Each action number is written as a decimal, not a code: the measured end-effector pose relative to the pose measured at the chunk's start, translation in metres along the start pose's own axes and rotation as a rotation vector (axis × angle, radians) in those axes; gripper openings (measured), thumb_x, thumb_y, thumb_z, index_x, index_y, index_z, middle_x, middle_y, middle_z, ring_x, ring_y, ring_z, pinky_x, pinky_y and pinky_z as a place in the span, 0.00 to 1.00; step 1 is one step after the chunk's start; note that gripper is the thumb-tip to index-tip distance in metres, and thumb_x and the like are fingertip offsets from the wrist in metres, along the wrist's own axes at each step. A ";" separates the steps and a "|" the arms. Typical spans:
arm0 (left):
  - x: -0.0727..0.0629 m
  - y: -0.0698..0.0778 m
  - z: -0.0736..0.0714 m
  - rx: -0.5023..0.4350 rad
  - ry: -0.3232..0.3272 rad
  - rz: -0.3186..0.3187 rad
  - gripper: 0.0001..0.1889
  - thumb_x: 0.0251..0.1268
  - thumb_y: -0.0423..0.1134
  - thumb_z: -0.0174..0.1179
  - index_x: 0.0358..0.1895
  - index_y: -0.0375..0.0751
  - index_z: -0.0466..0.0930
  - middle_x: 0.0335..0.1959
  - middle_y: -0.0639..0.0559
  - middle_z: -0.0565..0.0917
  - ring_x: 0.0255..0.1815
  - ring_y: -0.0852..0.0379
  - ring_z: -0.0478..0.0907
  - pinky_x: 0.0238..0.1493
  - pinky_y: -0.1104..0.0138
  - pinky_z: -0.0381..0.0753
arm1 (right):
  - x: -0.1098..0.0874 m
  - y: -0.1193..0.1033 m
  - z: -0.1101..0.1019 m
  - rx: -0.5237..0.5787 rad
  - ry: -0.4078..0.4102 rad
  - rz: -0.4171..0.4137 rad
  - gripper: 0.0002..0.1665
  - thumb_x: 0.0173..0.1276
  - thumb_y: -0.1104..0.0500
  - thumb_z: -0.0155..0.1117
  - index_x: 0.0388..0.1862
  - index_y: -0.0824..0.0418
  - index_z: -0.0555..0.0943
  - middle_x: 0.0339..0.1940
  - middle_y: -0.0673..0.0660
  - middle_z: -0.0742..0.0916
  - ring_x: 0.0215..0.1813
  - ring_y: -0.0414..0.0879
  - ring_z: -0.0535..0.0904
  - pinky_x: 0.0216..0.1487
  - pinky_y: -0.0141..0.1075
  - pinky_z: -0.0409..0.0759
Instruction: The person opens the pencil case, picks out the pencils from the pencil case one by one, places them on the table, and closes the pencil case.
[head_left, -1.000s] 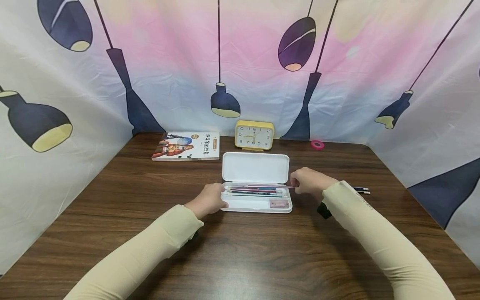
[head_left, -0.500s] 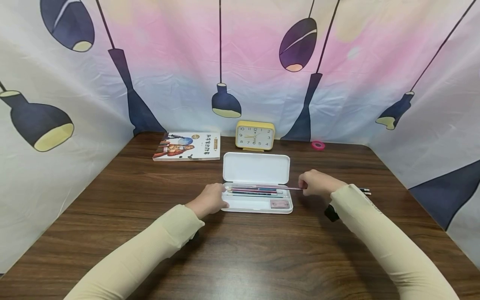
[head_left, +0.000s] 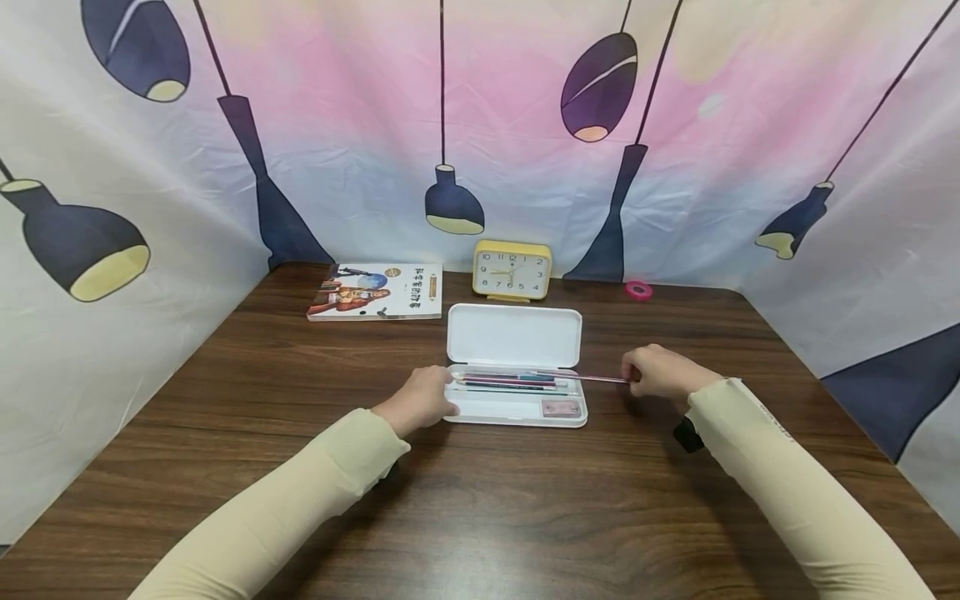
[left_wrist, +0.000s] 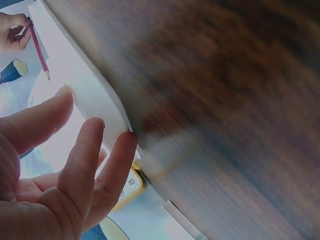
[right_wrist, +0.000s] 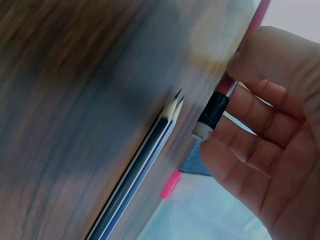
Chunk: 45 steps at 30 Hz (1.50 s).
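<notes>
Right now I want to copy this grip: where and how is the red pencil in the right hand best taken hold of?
I'd pinch the red pencil near its black band, thumb against fingertip, coming from the right: its white eraser end juts past the right edge of the white case, while the pointed end is over it.
</notes>
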<state>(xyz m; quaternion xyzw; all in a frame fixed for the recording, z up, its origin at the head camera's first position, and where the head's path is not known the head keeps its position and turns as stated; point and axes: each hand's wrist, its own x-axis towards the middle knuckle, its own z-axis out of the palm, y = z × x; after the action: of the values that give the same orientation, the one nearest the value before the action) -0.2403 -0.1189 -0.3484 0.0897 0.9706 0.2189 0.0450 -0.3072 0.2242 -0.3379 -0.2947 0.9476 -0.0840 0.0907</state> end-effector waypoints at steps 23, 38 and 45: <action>0.000 0.000 0.000 -0.021 -0.009 -0.019 0.24 0.43 0.33 0.66 0.47 0.26 0.72 0.45 0.37 0.76 0.50 0.43 0.69 0.50 0.57 0.67 | -0.034 0.032 -0.005 -0.021 -0.022 0.073 0.05 0.51 0.69 0.59 0.28 0.63 0.75 0.21 0.50 0.74 0.23 0.42 0.66 0.22 0.34 0.66; 0.001 0.001 -0.001 -0.019 -0.018 -0.039 0.25 0.44 0.34 0.66 0.48 0.27 0.72 0.46 0.37 0.75 0.51 0.44 0.68 0.51 0.57 0.67 | -0.046 0.049 -0.005 -0.021 -0.015 0.113 0.05 0.51 0.70 0.58 0.28 0.64 0.73 0.20 0.51 0.73 0.21 0.42 0.64 0.21 0.34 0.64; 0.002 0.000 0.001 -0.016 -0.030 -0.042 0.25 0.45 0.34 0.66 0.49 0.27 0.72 0.47 0.37 0.75 0.52 0.43 0.67 0.52 0.57 0.66 | -0.051 0.060 -0.003 -0.044 -0.016 0.127 0.06 0.50 0.70 0.58 0.28 0.63 0.73 0.22 0.51 0.74 0.22 0.43 0.65 0.21 0.34 0.65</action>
<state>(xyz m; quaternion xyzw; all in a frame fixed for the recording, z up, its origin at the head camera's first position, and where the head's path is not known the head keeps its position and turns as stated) -0.2418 -0.1182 -0.3489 0.0722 0.9697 0.2242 0.0646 -0.2994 0.3027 -0.3420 -0.2367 0.9652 -0.0546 0.0969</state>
